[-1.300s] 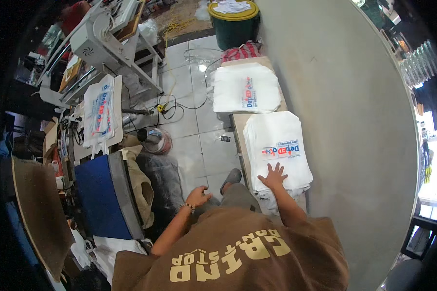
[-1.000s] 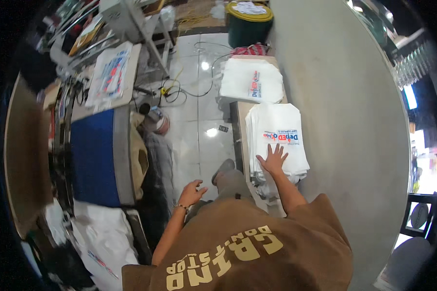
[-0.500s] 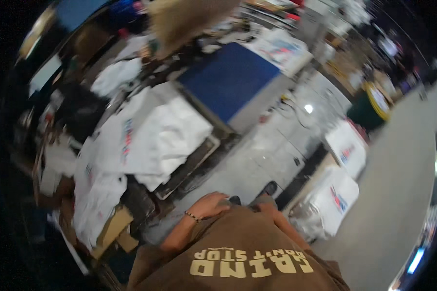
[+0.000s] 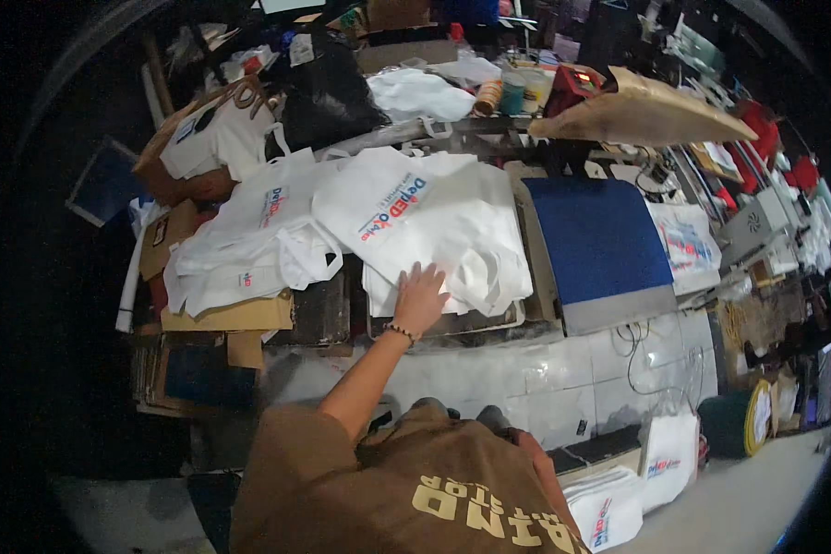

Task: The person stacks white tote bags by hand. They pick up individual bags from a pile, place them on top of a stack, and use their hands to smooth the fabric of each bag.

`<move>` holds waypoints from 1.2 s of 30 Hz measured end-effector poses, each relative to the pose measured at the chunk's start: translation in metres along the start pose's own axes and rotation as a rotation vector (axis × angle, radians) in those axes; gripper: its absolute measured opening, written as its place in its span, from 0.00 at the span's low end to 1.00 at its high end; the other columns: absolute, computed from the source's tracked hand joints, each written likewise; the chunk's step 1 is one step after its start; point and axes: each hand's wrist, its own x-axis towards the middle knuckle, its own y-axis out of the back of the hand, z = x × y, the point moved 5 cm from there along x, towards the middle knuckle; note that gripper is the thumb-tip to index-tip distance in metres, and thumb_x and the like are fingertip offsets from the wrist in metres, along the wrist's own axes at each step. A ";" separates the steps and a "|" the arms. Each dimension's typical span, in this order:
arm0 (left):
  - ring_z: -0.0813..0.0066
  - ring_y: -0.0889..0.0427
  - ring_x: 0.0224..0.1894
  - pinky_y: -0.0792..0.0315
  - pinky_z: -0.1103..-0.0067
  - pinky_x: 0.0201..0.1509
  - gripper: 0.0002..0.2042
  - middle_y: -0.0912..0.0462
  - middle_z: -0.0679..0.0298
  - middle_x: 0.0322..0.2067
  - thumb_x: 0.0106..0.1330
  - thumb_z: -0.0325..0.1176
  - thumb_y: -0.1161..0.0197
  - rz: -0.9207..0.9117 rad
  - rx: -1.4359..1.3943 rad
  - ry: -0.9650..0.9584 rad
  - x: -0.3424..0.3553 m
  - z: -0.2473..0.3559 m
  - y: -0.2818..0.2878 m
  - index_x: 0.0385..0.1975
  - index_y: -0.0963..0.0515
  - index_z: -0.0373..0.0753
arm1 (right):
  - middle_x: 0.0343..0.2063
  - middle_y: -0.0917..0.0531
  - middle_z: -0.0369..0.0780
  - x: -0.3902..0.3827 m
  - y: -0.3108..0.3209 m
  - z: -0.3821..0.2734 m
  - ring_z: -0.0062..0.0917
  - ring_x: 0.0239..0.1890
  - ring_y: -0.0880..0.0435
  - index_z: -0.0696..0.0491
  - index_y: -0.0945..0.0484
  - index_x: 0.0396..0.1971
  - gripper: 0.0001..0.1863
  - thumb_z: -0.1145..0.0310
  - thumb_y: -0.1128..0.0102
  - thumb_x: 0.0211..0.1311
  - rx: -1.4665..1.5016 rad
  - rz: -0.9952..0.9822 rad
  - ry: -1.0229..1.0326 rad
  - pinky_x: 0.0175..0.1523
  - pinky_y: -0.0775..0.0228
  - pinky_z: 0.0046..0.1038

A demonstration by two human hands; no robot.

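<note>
My left hand (image 4: 420,300), a beaded bracelet at its wrist, reaches forward with fingers spread flat on a pile of white printed cloth-like bags (image 4: 452,198). The topmost bag lies with its print up, and loose handles bunch beside my fingers. To the left, more white bags (image 4: 249,226) lie spread with their handles loose. My right hand (image 4: 535,459) is low at my side, by my shirt. Its fingers are hidden, so what they do cannot be seen.
Right of the pile lies a blue flat pad (image 4: 600,240); a brown curved board (image 4: 644,115) juts out above. More white bags (image 4: 609,503) are stacked low at my right, near a dark green bin (image 4: 734,425). A black plastic bag (image 4: 328,97) sits at the back.
My view has swung left and levelled toward the table of white bags. My left hand has moved from near my waist out onto the pile. The right stays low.
</note>
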 end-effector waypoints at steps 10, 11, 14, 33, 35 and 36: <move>0.52 0.33 0.67 0.41 0.52 0.70 0.22 0.28 0.57 0.63 0.64 0.32 0.44 0.083 0.074 -0.041 -0.004 -0.014 0.021 0.59 0.28 0.38 | 0.43 0.15 0.42 0.050 0.136 -0.110 0.23 0.40 0.18 0.58 0.22 0.54 0.20 0.64 0.37 0.67 0.138 0.066 0.210 0.47 0.25 0.28; 0.56 0.31 0.66 0.41 0.54 0.70 0.20 0.26 0.58 0.61 0.65 0.29 0.47 0.119 0.164 -0.155 -0.012 0.006 0.033 0.57 0.26 0.39 | 0.42 0.15 0.43 0.052 0.159 -0.130 0.26 0.43 0.18 0.58 0.22 0.53 0.19 0.64 0.37 0.67 0.182 0.189 0.194 0.49 0.26 0.31; 0.56 0.31 0.66 0.41 0.54 0.70 0.20 0.26 0.58 0.62 0.64 0.29 0.46 0.090 0.054 -0.242 -0.044 0.021 0.035 0.58 0.26 0.40 | 0.39 0.20 0.39 0.069 0.211 -0.170 0.21 0.39 0.24 0.60 0.26 0.50 0.18 0.61 0.42 0.71 0.350 0.646 0.314 0.47 0.29 0.25; 0.41 0.52 0.75 0.52 0.49 0.74 0.41 0.53 0.47 0.74 0.67 0.59 0.42 0.223 -0.035 -0.144 0.101 -0.099 0.076 0.75 0.47 0.47 | 0.55 0.25 0.51 0.228 0.173 -0.271 0.46 0.59 0.28 0.55 0.22 0.47 0.22 0.74 0.34 0.47 -0.168 0.817 0.111 0.64 0.36 0.42; 0.39 0.52 0.75 0.52 0.46 0.73 0.39 0.53 0.49 0.75 0.68 0.61 0.45 0.076 0.124 -0.216 0.116 -0.097 0.012 0.75 0.48 0.51 | 0.63 0.31 0.53 0.222 0.170 -0.293 0.49 0.64 0.33 0.53 0.20 0.45 0.17 0.71 0.40 0.54 -0.273 1.003 0.112 0.66 0.38 0.47; 0.38 0.53 0.74 0.51 0.43 0.71 0.38 0.54 0.51 0.75 0.69 0.62 0.48 -0.033 0.322 -0.199 0.124 -0.094 -0.016 0.76 0.49 0.55 | 0.66 0.34 0.53 0.222 0.165 -0.299 0.50 0.67 0.35 0.54 0.20 0.45 0.16 0.70 0.42 0.56 -0.325 1.129 0.198 0.68 0.40 0.50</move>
